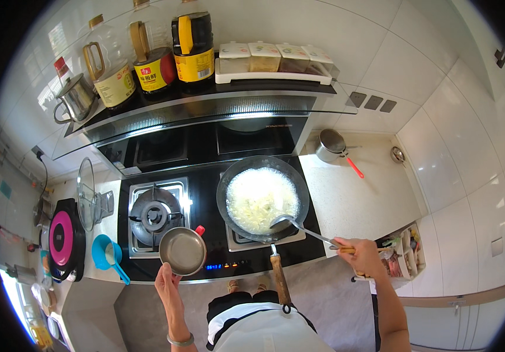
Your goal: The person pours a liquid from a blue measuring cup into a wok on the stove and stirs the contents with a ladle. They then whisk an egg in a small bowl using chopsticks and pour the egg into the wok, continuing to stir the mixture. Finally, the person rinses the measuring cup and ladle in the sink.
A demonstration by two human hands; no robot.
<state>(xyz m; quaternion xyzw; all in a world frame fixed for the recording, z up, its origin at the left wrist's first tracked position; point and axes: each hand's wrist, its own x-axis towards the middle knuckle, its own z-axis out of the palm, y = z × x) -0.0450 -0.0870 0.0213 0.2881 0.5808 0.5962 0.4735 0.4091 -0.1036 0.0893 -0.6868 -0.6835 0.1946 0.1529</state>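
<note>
My left hand (169, 279) grips the rim of a small round metal bowl (183, 251), which hangs over the front edge of the hob beside the left burner; the inside of the bowl shows no food. A wooden-handled metal ladle (307, 231) is in my right hand (360, 255), its head dipped at the front right of a dark wok (302, 185). Pale yellow-green shreds in bubbling, whitish liquid (257, 202) fill the wok, which stands on the right burner with its wooden handle towards me.
Left of the lit hob are a bare gas burner (154, 214), a glass lid (86, 193), a blue plastic scoop (106, 251) and a pink-topped electric appliance (62, 239). A metal pot (325, 152) with a red-handled strainer stands right. Bottles (153, 75) and seasoning boxes (263, 61) line the hood.
</note>
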